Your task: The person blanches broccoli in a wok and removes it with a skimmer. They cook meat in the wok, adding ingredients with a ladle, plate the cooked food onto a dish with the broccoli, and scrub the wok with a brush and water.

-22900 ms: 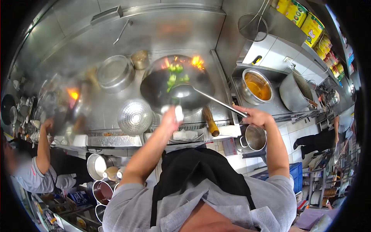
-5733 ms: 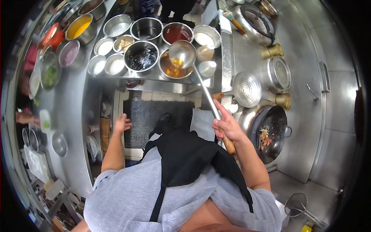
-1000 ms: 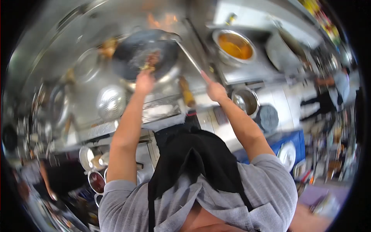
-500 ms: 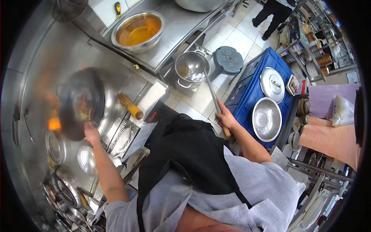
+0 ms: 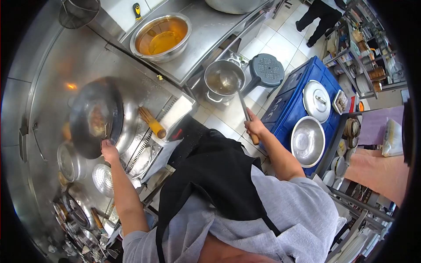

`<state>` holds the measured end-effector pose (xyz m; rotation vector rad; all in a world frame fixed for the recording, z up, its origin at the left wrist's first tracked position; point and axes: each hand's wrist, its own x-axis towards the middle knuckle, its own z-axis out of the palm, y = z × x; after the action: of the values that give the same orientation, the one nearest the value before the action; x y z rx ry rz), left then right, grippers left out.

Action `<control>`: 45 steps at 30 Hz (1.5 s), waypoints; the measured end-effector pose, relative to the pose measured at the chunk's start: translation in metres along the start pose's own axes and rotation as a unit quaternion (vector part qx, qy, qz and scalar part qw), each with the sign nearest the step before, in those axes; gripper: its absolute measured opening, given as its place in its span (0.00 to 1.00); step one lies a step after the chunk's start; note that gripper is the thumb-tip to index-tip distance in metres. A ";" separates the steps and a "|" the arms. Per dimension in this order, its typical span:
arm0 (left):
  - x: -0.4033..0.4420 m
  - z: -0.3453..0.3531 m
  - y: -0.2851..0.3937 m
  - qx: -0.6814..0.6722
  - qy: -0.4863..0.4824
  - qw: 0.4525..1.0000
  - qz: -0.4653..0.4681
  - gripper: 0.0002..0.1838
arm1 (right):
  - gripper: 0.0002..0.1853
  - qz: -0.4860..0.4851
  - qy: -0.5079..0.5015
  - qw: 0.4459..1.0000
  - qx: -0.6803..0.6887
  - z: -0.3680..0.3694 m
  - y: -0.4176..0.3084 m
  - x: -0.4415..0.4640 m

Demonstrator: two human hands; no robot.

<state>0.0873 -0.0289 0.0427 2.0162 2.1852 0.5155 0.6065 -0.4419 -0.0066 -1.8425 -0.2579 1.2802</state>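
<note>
My left hand (image 5: 110, 152) is closed on the near edge of a dark wok (image 5: 84, 118) at the stove; whether it grips a handle or the rim is hidden. Some reddish-brown food (image 5: 97, 122) lies in the wok. Out to the other side, my right hand (image 5: 254, 124) is wrapped round the wooden end of a long metal ladle (image 5: 242, 104). The ladle's bowl is down inside a metal pot (image 5: 213, 94) with two side handles, which appears to hold liquid.
A bamboo brush (image 5: 154, 125) and a perforated skimmer (image 5: 102, 179) lie beside the wok. Behind stands a steel bowl of orange liquid (image 5: 169, 42). A grey stool (image 5: 266, 70) and a blue crate (image 5: 285, 96) carrying a lid and metal bowl (image 5: 308, 141) are rightward. Another person (image 5: 320, 19) stands farther off.
The flames around the wok have shrunk to a small one at its far left. The wok looks less blurred. My view has shifted slightly; both hands keep their holds.
</note>
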 end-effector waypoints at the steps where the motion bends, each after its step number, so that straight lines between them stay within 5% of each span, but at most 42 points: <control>1: -0.002 0.001 0.001 -0.001 -0.001 1.000 -0.006 0.12 | 0.45 0.000 -0.005 0.999 0.038 -0.003 -0.006 -0.012; 7: -0.010 0.003 0.014 0.025 0.044 0.999 -0.009 0.11 | 0.43 0.004 -0.045 0.976 0.211 -0.021 -0.052 -0.073; 13: -0.015 -0.001 0.012 0.034 0.058 0.998 0.016 0.10 | 0.42 -0.034 -0.022 0.976 0.214 -0.007 -0.064 -0.102; 16: -0.014 0.002 -0.004 -0.008 0.060 0.997 0.057 0.12 | 0.41 -0.050 0.011 0.980 0.191 0.014 -0.068 -0.119; 18: -0.018 0.005 -0.015 -0.092 0.113 0.976 0.162 0.14 | 0.41 -0.069 0.022 0.981 0.180 0.025 -0.068 -0.129; 22: -0.032 -0.017 -0.015 -0.167 0.113 0.948 0.247 0.19 | 0.41 -0.108 -0.067 0.966 0.225 0.060 -0.084 -0.183; 27: -0.043 -0.023 -0.017 -0.219 0.067 0.957 0.179 0.29 | 0.42 -0.124 -0.209 0.951 0.191 0.139 -0.129 -0.217; 32: -0.088 -0.047 -0.032 -0.327 0.063 0.932 0.145 0.30 | 0.44 -0.182 -0.247 0.949 -0.076 0.236 -0.178 -0.177; 35: -0.141 -0.053 -0.046 -0.367 -0.071 0.923 0.090 0.25 | 0.45 -0.249 -0.266 0.910 -0.199 0.287 -0.182 -0.128; 37: -0.180 -0.055 -0.053 -0.351 -0.107 0.927 0.077 0.21 | 0.45 -0.356 -0.224 0.838 -0.348 0.315 -0.173 -0.081; 40: -0.237 -0.068 -0.058 -0.337 -0.158 0.928 0.014 0.19 | 0.45 -0.358 -0.255 0.787 -0.433 0.352 -0.157 -0.024; 41: -0.257 -0.071 -0.062 -0.354 -0.215 0.910 -0.020 0.18 | 0.44 -0.515 -0.238 0.707 -0.423 0.363 -0.146 0.003; 43: -0.294 -0.078 -0.069 -0.341 -0.187 0.915 -0.106 0.17 | 0.43 -0.476 -0.353 0.752 -0.290 0.378 -0.141 0.024; 44: -0.316 -0.081 -0.074 -0.326 -0.198 0.914 -0.137 0.17 | 0.41 -0.239 -0.439 0.840 -0.214 0.379 -0.150 0.018; 45: -0.338 -0.077 -0.080 -0.315 -0.172 0.911 -0.202 0.17 | 0.40 -0.239 -0.454 0.828 -0.226 0.385 -0.161 0.020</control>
<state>0.0224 -0.3784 0.0414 1.1785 1.8223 0.6388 0.3359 -0.1295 0.0561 -1.2172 -1.5453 1.7140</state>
